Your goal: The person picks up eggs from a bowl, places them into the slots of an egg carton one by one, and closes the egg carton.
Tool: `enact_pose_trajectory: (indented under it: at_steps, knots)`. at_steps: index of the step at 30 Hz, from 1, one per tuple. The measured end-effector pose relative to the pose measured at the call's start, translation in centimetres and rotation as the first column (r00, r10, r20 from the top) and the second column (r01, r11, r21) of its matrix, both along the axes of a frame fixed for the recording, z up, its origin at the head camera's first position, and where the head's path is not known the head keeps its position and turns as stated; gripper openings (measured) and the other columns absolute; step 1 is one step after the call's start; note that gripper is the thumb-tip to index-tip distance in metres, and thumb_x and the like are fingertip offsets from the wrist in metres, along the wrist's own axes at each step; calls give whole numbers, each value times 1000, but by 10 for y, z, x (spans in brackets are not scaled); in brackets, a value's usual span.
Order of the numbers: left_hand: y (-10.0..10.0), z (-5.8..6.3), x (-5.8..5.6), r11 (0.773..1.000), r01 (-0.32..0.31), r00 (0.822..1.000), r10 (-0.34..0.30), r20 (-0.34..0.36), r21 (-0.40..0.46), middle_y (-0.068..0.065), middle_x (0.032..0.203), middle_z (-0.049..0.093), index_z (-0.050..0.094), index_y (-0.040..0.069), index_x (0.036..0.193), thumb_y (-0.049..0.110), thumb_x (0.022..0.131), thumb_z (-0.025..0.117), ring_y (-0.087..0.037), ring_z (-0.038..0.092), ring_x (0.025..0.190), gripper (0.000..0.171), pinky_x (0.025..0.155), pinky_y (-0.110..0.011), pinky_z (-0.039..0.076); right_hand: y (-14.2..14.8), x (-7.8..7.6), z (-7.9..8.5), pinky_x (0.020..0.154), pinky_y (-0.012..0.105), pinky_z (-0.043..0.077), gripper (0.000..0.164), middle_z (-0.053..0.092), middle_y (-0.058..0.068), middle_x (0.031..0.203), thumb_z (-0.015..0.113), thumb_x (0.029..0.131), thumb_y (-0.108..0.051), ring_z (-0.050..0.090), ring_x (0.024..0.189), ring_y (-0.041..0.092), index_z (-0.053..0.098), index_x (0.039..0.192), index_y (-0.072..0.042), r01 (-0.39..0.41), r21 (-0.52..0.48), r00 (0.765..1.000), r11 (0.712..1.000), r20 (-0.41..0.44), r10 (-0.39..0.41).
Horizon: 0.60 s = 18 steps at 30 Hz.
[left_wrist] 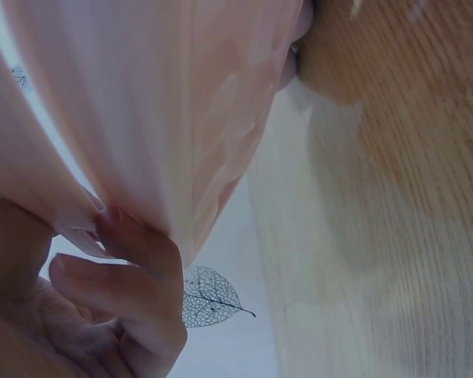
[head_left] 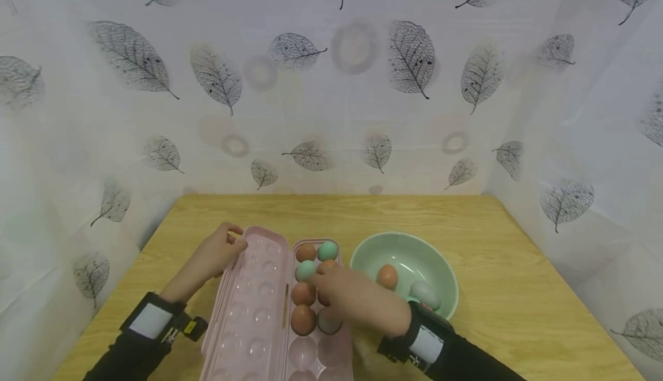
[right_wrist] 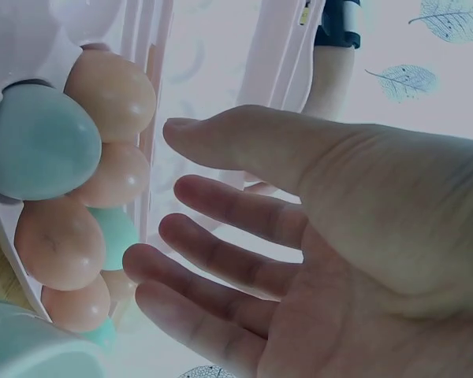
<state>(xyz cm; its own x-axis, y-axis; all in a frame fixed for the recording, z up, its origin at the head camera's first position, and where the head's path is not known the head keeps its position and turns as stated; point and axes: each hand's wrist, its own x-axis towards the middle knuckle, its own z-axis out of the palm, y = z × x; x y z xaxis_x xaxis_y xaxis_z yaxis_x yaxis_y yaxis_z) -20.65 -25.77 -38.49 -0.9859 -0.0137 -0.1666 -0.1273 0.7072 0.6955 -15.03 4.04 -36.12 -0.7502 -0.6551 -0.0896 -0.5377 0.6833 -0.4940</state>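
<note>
A pink egg carton [head_left: 303, 353] lies on the table with its lid [head_left: 251, 306] folded out to the left. Brown and green eggs fill its far rows, with a pale blue-green egg [right_wrist: 43, 142] at the near end. My left hand [head_left: 220, 248] holds the lid by its far left edge; in the left wrist view the fingers [left_wrist: 138, 244] are bent against that edge. My right hand [head_left: 344, 297] hovers over the filled rows, hiding some eggs. Its fingers [right_wrist: 221, 264] are spread and slightly bent, with nothing in them, in the right wrist view.
Right of the carton stands a light green bowl [head_left: 445, 271] holding a brown egg [head_left: 387, 276] and a pale egg [head_left: 425, 293]. Bare cups show in the carton's near part. A leaf-patterned curtain [head_left: 336, 110] surrounds the wooden table [head_left: 507, 289] on the back and sides.
</note>
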Motion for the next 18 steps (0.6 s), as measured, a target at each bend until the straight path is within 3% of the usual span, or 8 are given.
enact_pose_trajectory:
  at_steps: [1,2,3,4,18]
  knots:
    - [0,0,0,1000,-1,1000,1,2,-1,-30,127,56,39,-1,144,24,96,54,-12,44,51,56,45,-22,40,0,-1,2,72,18,44,19,54,-8,100,67,87,-14,50,85,7,62,104,-21,-38,48,997,998,-62,41]
    - [0,0,-1,1000,-1,1000,2,2,-1,-29,126,57,39,-1,144,24,96,54,-12,45,51,56,45,-22,40,0,-1,3,73,19,44,20,54,-7,100,70,85,-15,50,86,7,62,103,-21,-36,57,997,998,-65,40]
    - [0,-1,-1,1000,-1,1000,1,1,-1,-28,126,57,39,-1,144,24,96,54,-12,45,51,56,45,-22,40,-1,-2,3,71,18,43,23,51,-8,99,73,80,-14,47,84,8,64,99,-21,-61,125,985,990,-156,80]
    - [0,-1,-2,1000,-2,1000,2,1,0,-28,125,57,39,-1,143,24,96,54,-12,44,50,56,45,-22,39,-1,-3,4,70,19,43,26,50,-8,98,76,76,-14,46,84,9,64,98,-22,-63,153,980,986,-179,90]
    - [0,-3,-2,1000,-8,1000,8,4,6,-28,125,57,40,0,143,24,96,54,-13,45,52,55,45,-22,40,1,-9,3,68,20,44,21,54,-7,101,78,81,-20,49,82,7,64,96,-18,-71,182,976,981,-190,106]
